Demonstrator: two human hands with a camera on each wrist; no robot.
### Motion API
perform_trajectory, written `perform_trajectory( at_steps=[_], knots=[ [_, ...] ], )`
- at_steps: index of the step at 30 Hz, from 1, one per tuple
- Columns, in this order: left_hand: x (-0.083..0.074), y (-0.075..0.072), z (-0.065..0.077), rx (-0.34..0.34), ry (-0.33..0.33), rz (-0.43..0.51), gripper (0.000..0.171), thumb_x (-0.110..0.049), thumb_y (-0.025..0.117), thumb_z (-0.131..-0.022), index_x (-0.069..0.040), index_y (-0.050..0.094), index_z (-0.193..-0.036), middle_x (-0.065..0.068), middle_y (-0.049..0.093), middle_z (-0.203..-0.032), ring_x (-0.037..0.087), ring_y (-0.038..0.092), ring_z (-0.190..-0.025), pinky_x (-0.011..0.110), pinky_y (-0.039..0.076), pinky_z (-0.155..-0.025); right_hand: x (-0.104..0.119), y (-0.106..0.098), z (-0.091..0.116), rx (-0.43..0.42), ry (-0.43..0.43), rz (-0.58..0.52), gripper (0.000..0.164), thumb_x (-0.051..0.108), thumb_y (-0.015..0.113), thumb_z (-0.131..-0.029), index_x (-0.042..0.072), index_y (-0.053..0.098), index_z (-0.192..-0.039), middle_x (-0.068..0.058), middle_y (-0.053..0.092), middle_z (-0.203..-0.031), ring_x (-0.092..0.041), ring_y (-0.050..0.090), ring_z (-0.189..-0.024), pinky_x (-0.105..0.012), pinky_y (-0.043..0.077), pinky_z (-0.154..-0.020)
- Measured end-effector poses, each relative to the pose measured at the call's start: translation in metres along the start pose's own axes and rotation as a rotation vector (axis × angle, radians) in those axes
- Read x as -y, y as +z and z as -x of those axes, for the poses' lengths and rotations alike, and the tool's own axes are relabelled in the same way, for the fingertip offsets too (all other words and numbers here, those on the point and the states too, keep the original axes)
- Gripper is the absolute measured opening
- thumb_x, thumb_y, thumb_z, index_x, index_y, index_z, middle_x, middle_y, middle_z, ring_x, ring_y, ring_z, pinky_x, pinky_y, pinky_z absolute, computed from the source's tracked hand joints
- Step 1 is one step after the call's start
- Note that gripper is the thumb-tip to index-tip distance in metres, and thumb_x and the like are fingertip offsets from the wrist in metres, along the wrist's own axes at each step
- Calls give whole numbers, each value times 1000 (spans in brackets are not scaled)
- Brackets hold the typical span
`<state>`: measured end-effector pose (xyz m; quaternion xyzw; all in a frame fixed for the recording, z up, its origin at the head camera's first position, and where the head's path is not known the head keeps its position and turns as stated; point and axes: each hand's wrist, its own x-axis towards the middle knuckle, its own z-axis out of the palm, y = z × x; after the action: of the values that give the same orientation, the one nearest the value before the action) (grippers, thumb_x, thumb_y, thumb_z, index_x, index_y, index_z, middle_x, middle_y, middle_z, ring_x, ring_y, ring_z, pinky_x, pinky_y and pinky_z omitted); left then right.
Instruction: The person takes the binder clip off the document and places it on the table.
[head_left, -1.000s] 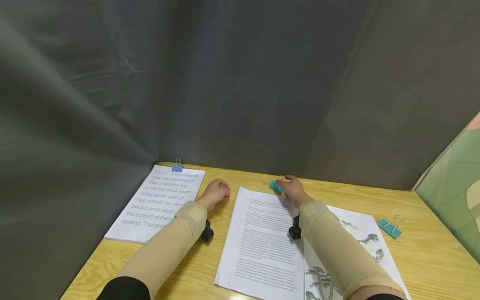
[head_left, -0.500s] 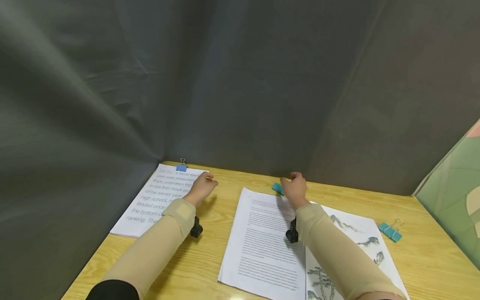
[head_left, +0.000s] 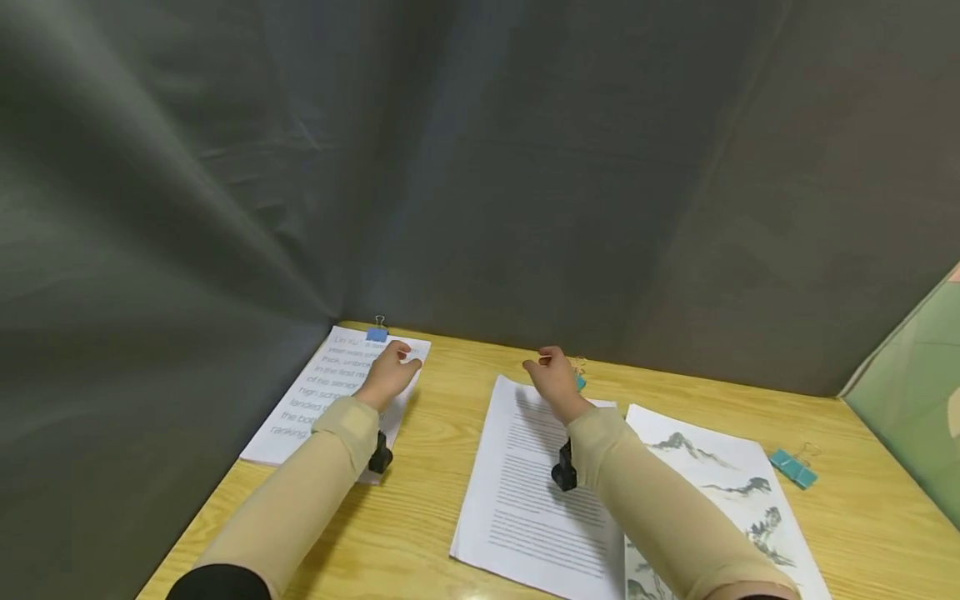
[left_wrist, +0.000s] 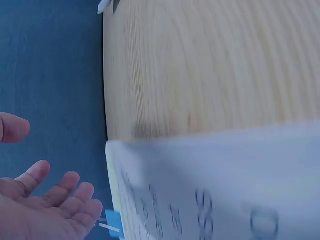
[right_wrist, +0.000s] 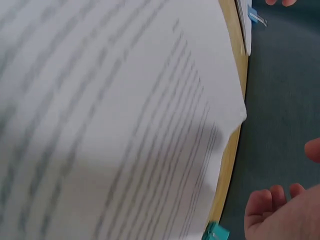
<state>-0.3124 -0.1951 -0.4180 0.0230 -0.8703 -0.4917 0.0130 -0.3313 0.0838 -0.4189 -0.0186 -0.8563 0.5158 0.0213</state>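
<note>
My left hand [head_left: 387,375] hovers over the top right part of a stack of large-print pages [head_left: 300,400], holding nothing. Its thumb and fingers are spread apart in the left wrist view. A blue binder clip [head_left: 377,334] grips that stack's top edge, just beyond the hand. My right hand [head_left: 553,379] is raised above the top of a stack of small-print pages [head_left: 525,517], fingers loosely bent around nothing. Right beside it, partly hidden behind the hand, a teal binder clip [head_left: 581,382] sits at the far edge of the small-print stack.
Ink-landscape sheets [head_left: 705,454] lie to the right of the small-print stack, partly under my right forearm. Another teal binder clip [head_left: 793,468] lies on the wooden table [head_left: 862,533] farther right. A dark curtain [head_left: 525,183] rises behind the table.
My left hand has moved left from the bare table to over the large-print stack. My right hand has drawn away from the teal binder clip toward the left. The view has shifted slightly.
</note>
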Motion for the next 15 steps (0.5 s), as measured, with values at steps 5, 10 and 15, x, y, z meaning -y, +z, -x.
perform_trajectory(
  at_steps=[5,10,15],
  knots=[
    [7,-13,-3,-46,-3,-42,48,-23,48,-96,3,38,-136,27,40,-138,41,42,-124,51,37,-100,7,12,2,28,-9,-12,48,17,58,-94,-4,43,-135,-22,50,-121,-34,52,-103,-43,45,-83],
    [18,-28,-3,-87,-11,-81,48,-22,46,-96,6,39,-135,29,42,-136,41,42,-124,51,34,-102,12,25,5,79,-8,-46,49,17,58,-94,-2,43,-136,-20,50,-120,-30,52,-99,-38,45,-78],
    [26,-38,-3,-121,-24,-152,47,-22,45,-94,8,41,-129,32,46,-131,44,45,-120,50,35,-100,17,35,7,100,-2,-54,48,18,60,-93,-1,45,-135,-17,52,-116,-25,54,-93,-33,46,-74]
  ],
)
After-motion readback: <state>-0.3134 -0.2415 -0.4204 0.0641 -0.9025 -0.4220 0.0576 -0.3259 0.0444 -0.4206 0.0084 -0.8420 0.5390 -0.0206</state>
